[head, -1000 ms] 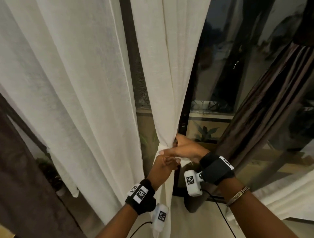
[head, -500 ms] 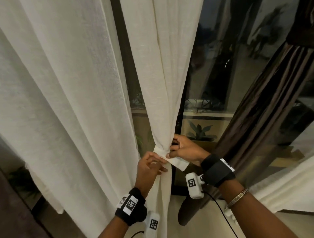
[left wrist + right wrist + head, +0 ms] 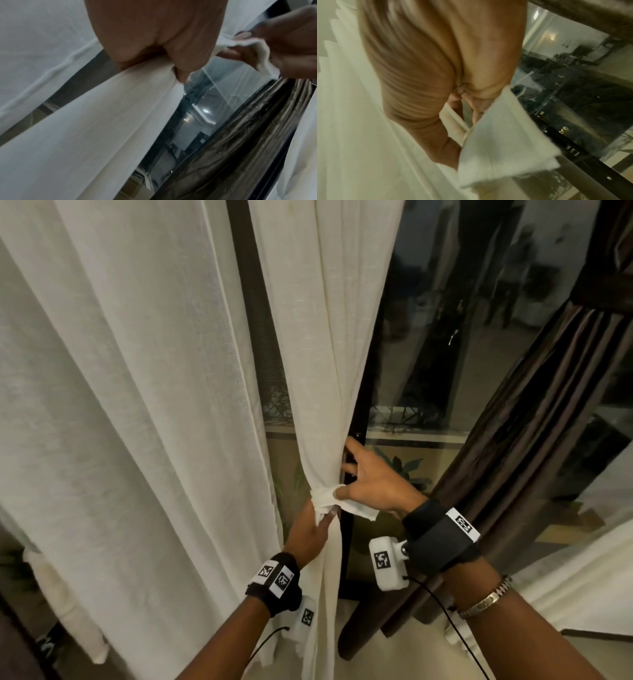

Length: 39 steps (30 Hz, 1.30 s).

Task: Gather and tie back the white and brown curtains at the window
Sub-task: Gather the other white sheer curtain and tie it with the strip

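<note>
Centrally in the head view, the gathered white curtain [image 3: 325, 371] is seen cinched at the frame's middle by a white tie-back strip [image 3: 329, 499]. The strip is pinched by the left hand [image 3: 310, 534] from below, while its loose end is held under the thumb of the right hand [image 3: 375, 486], whose other fingers [image 3: 352, 448] are spread along the dark window frame [image 3: 358, 405]. The brown curtain [image 3: 513, 457], already bound, is seen at the right. A second white panel [image 3: 120, 405] fills the left.

From the left wrist, the bunched curtain [image 3: 102, 121] is seen gripped by curled fingers [image 3: 181, 65].

From the right wrist, the strip's flat end [image 3: 501, 142] is seen against the palm, at lower centre, though blur hides the finger contact.
</note>
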Tool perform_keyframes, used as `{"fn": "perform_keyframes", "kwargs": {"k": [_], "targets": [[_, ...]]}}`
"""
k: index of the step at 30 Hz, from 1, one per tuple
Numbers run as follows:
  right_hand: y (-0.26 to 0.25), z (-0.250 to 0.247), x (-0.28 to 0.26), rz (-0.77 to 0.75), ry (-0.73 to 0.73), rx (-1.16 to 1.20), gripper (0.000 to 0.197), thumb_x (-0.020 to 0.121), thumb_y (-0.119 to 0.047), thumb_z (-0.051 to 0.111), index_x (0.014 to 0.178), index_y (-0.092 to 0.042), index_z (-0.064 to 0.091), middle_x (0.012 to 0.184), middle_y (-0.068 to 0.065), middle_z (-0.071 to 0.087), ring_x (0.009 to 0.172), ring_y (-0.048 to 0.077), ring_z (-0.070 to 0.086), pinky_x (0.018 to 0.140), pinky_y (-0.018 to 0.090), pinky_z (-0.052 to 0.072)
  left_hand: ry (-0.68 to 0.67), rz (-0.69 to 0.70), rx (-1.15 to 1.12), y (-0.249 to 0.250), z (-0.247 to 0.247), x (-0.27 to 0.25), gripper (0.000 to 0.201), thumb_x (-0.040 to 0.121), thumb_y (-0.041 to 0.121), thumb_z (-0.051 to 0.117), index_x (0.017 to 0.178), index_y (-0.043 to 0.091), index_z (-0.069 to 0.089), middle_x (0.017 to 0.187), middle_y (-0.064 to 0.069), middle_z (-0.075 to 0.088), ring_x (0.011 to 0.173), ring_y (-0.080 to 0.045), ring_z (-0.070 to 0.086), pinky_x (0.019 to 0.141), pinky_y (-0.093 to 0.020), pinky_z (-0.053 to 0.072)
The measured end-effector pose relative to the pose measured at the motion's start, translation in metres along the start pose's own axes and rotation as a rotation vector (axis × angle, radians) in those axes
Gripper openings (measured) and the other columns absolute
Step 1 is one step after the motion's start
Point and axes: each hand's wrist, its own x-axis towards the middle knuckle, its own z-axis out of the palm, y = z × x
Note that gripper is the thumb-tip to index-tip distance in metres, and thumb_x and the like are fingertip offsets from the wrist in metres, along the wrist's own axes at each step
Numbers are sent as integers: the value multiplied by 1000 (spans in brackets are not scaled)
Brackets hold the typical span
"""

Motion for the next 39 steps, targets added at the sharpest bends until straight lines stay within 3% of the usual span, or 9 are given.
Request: {"fn": "perform_keyframes", "kwargs": {"k": [5,11,17,20,26,28,31,36,39], "targets": [[-14,8,10,-133,220,-53,99,75,-6,84,154,-37,33,152,-6,47,138,21,51,113,48,49,25,13,100,13,15,8,57,107,24,58,157,13,33,142,11,49,133,-6,49,104,-7,33],[5,-15,2,-190,152,114,94,80,5,83,157,-28,38,157,-6,46,143,7,48,108,22,50,26,47,-23,2,6,-11,57,104,24,63,154,26,35,140,20,52,123,16,52,97,5,33],[54,-46,-7,-2,-180,-213,65,87,-4,82,142,-28,58,131,-6,70,117,4,70,105,35,57,-188,-32,-182,9,-28,-27,49,101,17,68,141,35,48,134,18,66,122,5,62,100,-13,48],[63,-41,-1,-67,-93,-402,46,95,-16,76,138,-26,64,104,-11,78,93,-2,74,94,29,61,-237,-71,-215,26,-26,-33,38,102,22,62,135,39,52,121,33,70,116,12,63,92,-7,49],[68,-23,6,-325,108,-852,23,104,-28,59,122,-29,73,126,-10,61,112,8,49,93,26,49,-267,-165,-209,38,-23,-41,32,111,39,36,112,32,67,99,23,77,101,4,71,91,-14,53],[70,-14,10,-317,184,-791,18,101,-27,64,113,-24,77,125,-8,58,112,12,50,94,31,53,-320,-197,-201,33,-23,-46,34,109,47,40,112,31,69,100,16,77,103,-7,72,96,-25,55],[62,-5,15,-192,142,-452,10,96,-17,73,99,-27,76,115,-12,65,111,15,64,96,36,58,-390,-260,-237,37,-24,-50,19,109,38,50,111,30,66,90,22,73,88,7,66,82,-14,49],[56,8,26,-25,-14,-205,10,95,-23,76,104,-20,76,104,-9,74,93,6,68,91,34,58,-361,-281,-453,39,-32,-52,45,100,33,59,140,13,64,136,-10,71,122,-18,68,107,-30,53],[49,17,23,58,-70,135,13,102,-18,64,94,-18,74,85,-4,76,81,15,68,75,30,56,-369,-286,-520,35,-33,-56,52,97,37,55,136,4,67,134,-14,70,117,-19,67,103,-29,52]]}}
